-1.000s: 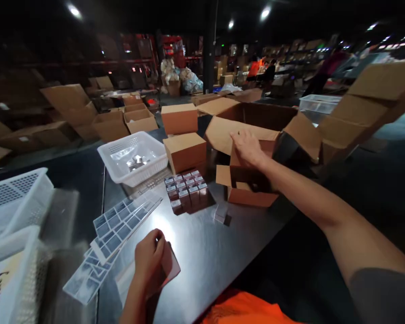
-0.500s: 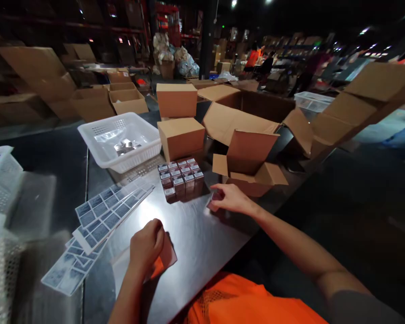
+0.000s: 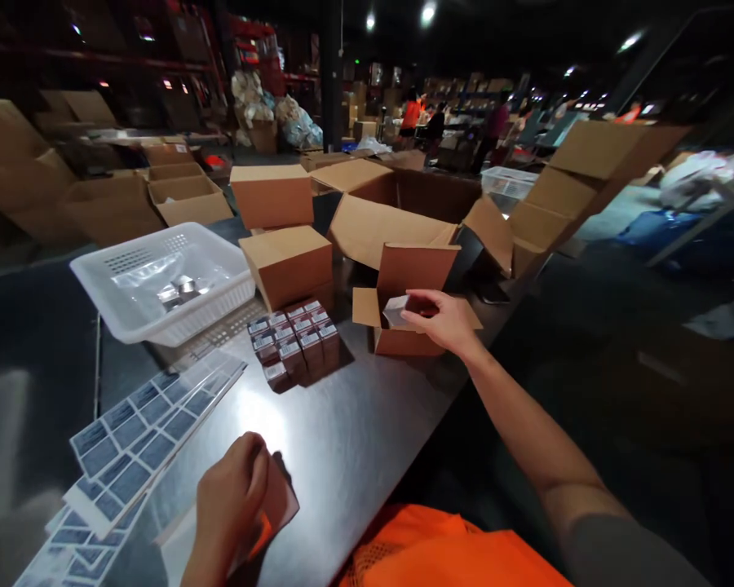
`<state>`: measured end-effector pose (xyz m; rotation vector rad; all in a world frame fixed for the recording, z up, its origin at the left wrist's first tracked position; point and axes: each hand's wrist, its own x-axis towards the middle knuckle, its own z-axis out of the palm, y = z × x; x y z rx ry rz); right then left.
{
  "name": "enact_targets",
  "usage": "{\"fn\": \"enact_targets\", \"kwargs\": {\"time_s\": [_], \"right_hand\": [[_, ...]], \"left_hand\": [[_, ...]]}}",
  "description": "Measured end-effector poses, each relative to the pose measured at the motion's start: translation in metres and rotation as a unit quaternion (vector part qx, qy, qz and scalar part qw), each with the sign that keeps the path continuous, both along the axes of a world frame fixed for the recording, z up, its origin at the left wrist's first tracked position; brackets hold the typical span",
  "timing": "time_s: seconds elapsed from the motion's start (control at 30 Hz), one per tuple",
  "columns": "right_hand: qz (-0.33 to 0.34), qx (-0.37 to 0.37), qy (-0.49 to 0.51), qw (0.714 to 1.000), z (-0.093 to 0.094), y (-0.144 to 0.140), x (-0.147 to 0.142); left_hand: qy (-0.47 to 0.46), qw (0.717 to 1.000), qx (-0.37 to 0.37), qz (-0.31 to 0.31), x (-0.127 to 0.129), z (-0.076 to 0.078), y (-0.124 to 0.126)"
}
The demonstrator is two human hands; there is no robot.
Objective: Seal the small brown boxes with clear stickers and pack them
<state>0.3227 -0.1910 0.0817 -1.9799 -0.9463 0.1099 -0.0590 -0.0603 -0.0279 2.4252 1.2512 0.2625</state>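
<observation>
In the head view, we see the right hand (image 3: 448, 323) pinching a small box (image 3: 395, 311) between thumb and fingers, at the mouth of the open carton (image 3: 409, 342). The left hand (image 3: 229, 489) is curled above a pale flat piece (image 3: 282, 499); we cannot tell if it grips this. Beyond, grouped dark boxes (image 3: 294, 344) stand near the white basket (image 3: 220, 298).
</observation>
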Motion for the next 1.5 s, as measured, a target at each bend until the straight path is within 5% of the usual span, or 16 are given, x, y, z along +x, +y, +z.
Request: {"fn": "enact_targets", "kwargs": {"time_s": [0.13,0.4,0.6,0.73,0.8,0.93,1.0,1.1,1.17,1.27,1.4,1.5], "right_hand": [[0.013,-0.107,-0.037,0.993,-0.001,0.014,0.022],[0.231,-0.289,0.024,0.929,-0.010,0.035,0.036],[0.244,-0.331,0.007,0.911,-0.013,0.039,0.035],[0.230,-0.343,-0.046,0.910,-0.001,0.034,0.020],[0.214,-0.296,-0.100,0.926,0.005,0.029,-0.003],[0.207,-0.042,-0.137,0.968,-0.005,0.024,-0.080],[0.305,-0.042,-0.050,0.950,-0.024,0.027,-0.126],[0.421,-0.141,0.107,0.890,-0.060,0.039,-0.175],[0.422,-0.164,0.196,0.870,-0.079,0.049,-0.187],[0.377,-0.117,0.258,0.882,-0.089,0.055,-0.185],[0.319,0.044,0.062,0.945,-0.082,0.048,-0.180],[0.369,0.091,-0.120,0.917,-0.075,0.040,-0.181]], "left_hand": [[-0.003,1.000,0.008,-0.004,0.004,0.008,-0.006],[0.001,1.000,-0.006,-0.019,0.002,0.003,-0.001],[-0.053,0.998,0.018,-0.016,0.004,-0.001,-0.002],[-0.131,0.991,-0.040,0.007,0.007,0.002,-0.004],[-0.166,0.984,-0.065,0.020,0.009,0.004,-0.004],[-0.246,0.958,-0.144,0.028,0.015,0.008,-0.008],[-0.269,0.948,-0.167,0.035,0.019,0.010,-0.011],[-0.301,0.930,-0.205,0.048,0.019,0.015,-0.013],[-0.319,0.917,-0.234,0.056,0.015,0.018,-0.010],[-0.343,0.876,-0.336,0.047,0.005,0.023,-0.001],[-0.378,0.843,-0.377,0.069,-0.003,0.026,0.004],[-0.407,0.828,-0.378,0.083,-0.003,0.025,0.003]]}}
